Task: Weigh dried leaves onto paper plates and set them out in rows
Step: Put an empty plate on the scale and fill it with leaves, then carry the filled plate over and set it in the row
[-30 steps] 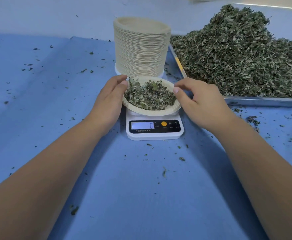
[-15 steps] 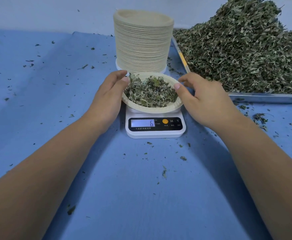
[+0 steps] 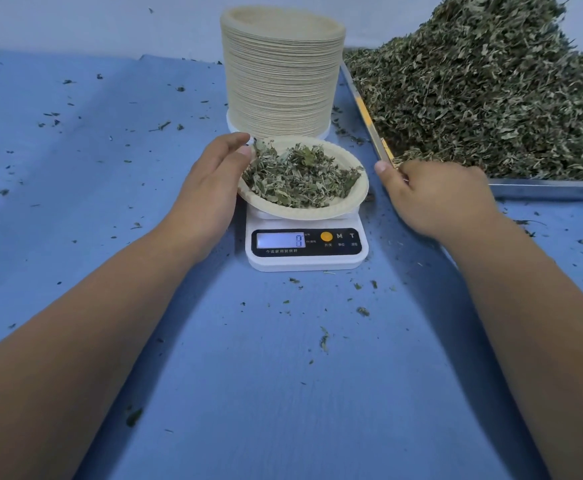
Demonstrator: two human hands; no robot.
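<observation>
Head view, one entry per item.

Paper plate (image 3: pixel 317 213): shallow, round, pale pulp with a crimped rim; it sat on the scale (image 3: pixel 304 261) and overhung the platform on every side.

Dried leaves (image 3: pixel 300 178): a crumpled, grey-green, flaky portion that filled the plate's well.

Scale: a white plastic slab with a black panel and a lit display.

Stack of plates (image 3: pixel 279 74): a tall ribbed column just behind the scale.

Heap of leaves (image 3: pixel 491 98): a coarse mound on a metal tray (image 3: pixel 553 188), at the right.

Blue cloth (image 3: pixel 283 375): smooth and speckled with crumbs.

Left hand (image 3: pixel 210 188): palm turned inward, fingers nearly straight along the plate's left rim and thumb tip at its edge; it touched the plate rather than clasped it.

Right hand (image 3: pixel 446 199): knuckles up, fingers curled under and thumb out (blurred, so whether it held anything could not be told).

Change: half a second before, the right hand had touched the plate's right rim; it now lay apart from the plate, near the tray's corner. The left hand had kept its place.
</observation>
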